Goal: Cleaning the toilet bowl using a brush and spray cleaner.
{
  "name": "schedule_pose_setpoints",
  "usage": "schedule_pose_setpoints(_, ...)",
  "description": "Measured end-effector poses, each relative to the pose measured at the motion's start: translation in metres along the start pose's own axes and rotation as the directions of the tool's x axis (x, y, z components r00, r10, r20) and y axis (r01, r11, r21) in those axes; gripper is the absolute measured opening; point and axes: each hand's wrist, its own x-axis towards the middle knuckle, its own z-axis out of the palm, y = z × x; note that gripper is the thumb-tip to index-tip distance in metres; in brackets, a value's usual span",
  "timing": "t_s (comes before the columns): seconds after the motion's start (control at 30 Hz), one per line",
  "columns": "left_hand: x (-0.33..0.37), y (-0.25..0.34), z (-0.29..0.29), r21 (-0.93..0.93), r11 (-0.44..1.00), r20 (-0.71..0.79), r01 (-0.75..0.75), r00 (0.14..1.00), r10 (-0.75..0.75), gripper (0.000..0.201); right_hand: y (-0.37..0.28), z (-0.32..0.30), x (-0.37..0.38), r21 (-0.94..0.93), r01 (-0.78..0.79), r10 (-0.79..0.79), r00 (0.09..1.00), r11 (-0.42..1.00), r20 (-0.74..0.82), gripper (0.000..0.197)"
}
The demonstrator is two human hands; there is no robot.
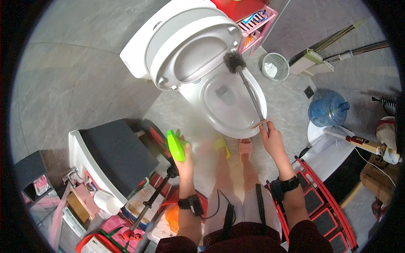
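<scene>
My right hand (272, 137) is closed round the end of a toilet brush (249, 90) with a long grey handle. Its dark bristle head is raised over the bowl's back right rim, near the lifted seat. Below it stands a white toilet (205, 103) with lid and seat up and a little water at the bottom. At the left, apart from the toilet, my left hand (184, 162) grips a bright green bottle (175, 145). The fingers are partly hidden behind the bottle.
A small waste bin (275, 66) with white paper and a pink shelf rack (257, 27) stand right of the toilet. Farther right is a blue water jug (328, 109). A dark-topped white cabinet (114, 154) is on the left, a red-framed folding rack (322, 206) lower right.
</scene>
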Motion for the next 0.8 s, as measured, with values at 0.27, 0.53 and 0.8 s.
schedule_pose_setpoints(0.27,-0.001,-0.01,0.0,0.084,0.994,0.08,0.064,0.994,-0.071,0.063,-0.014,-0.004,0.013,0.03,-0.025,0.024,0.998,0.999,0.052,0.036)
schedule_pose_setpoints(0.53,0.023,-0.026,0.047,0.412,0.848,0.417,-0.333,0.896,0.149,0.043,0.012,-0.006,0.033,0.029,0.095,-0.095,0.995,0.995,0.01,0.032)
schedule_pose_setpoints(0.8,0.06,-0.056,0.102,0.336,0.929,0.354,0.156,0.893,-0.279,0.042,0.019,-0.012,0.039,0.011,0.114,-0.114,0.993,0.993,-0.014,0.029)
